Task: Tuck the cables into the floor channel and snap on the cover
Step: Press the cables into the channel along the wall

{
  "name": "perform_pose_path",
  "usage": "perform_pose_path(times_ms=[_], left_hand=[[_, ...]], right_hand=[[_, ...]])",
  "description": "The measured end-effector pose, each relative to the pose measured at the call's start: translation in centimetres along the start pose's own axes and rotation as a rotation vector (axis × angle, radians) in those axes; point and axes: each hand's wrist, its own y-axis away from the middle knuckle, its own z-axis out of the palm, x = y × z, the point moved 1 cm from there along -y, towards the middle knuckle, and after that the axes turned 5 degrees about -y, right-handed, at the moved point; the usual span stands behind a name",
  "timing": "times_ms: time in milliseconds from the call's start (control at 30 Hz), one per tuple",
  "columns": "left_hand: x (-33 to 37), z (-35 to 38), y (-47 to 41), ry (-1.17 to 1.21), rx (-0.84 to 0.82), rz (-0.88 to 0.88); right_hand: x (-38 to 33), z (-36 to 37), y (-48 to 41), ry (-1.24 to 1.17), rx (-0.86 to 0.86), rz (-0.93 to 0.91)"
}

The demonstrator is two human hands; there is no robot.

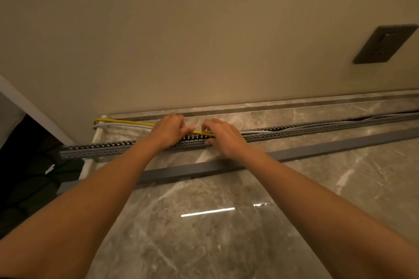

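Observation:
A grey slotted cable channel (97, 149) lies on the marble floor along the wall, running left to right. A yellow cable (127, 122) and a grey cable (118, 125) loop out behind its left part and run toward my hands. My left hand (169, 130) pinches the yellow cable just above the channel. Close to its right, my right hand (221, 136) also grips the yellow cable, fingers resting on the channel's slotted wall. To the right, grey cables (340, 123) lie inside the channel. The long grey cover (317, 148) lies loose on the floor in front of the channel.
A beige wall rises just behind the channel, with a dark socket plate (383, 44) at the upper right. A marble skirting strip (294, 103) runs along the wall's foot. At the left the floor ends at a dark opening (27, 176) beside a white frame.

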Motion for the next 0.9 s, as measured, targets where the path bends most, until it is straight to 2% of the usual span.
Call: perform_pose_path(times_ms=[133, 300, 433, 567, 633, 767, 900], left_hand=[[-3.2, -0.4, 0.5, -0.099, -0.008, 0.155], [-4.9, -0.5, 1.7, -0.111, 0.111, 0.363], [-5.1, -0.6, 1.6, -0.087, 0.167, 0.397], [-5.4, -0.7, 1.4, -0.164, 0.215, 0.484], [-5.3, -0.8, 1.4, -0.142, 0.231, 0.463], [-4.8, -1.6, 0.2, -0.072, 0.055, 0.374], [-4.2, -2.9, -0.9, -0.116, -0.095, 0.386]], right_hand=[[-0.9, 0.2, -0.6, 0.056, 0.009, 0.026], [-1.2, 0.8, -0.7, 0.114, 0.039, 0.05], [-1.4, 0.9, -1.4, 0.14, 0.065, 0.064], [-1.3, 1.0, -1.8, 0.167, 0.067, 0.065], [-1.2, 1.1, -1.8, 0.152, 0.077, 0.07], [-0.8, 0.7, -1.5, 0.039, 0.089, 0.094], [-0.6, 0.4, -1.6, -0.031, 0.091, 0.108]])
